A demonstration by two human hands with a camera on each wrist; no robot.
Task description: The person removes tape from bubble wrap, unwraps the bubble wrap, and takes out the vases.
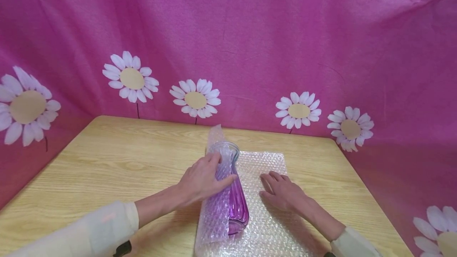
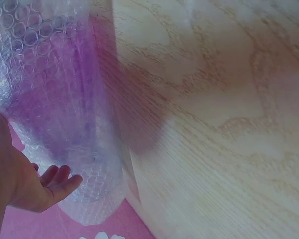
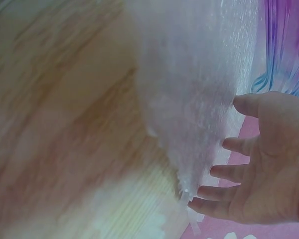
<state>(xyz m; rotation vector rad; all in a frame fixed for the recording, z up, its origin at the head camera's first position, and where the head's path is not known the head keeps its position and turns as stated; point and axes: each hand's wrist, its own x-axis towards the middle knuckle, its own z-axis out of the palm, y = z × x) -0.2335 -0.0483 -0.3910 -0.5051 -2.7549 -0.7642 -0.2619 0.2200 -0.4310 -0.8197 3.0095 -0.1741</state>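
A clear glass vase [image 1: 238,205], tinted purple toward its base, lies on a sheet of bubble wrap [image 1: 260,225]. The left part of the sheet is folded over it, covering much of its left side. My left hand [image 1: 201,179] rests on the folded wrap near the vase's neck, thumb spread toward the bare glass; in the left wrist view its loosely bent fingers [image 2: 65,186] lie against the wrap. To the right of the vase, my right hand [image 1: 283,191] lies on the flat part of the sheet. Its fingers [image 3: 229,173] are spread in the right wrist view.
The wooden table [image 1: 143,150] extends around the sheet. A magenta cloth [image 1: 246,50] printed with white daisies hangs behind the table and along both sides.
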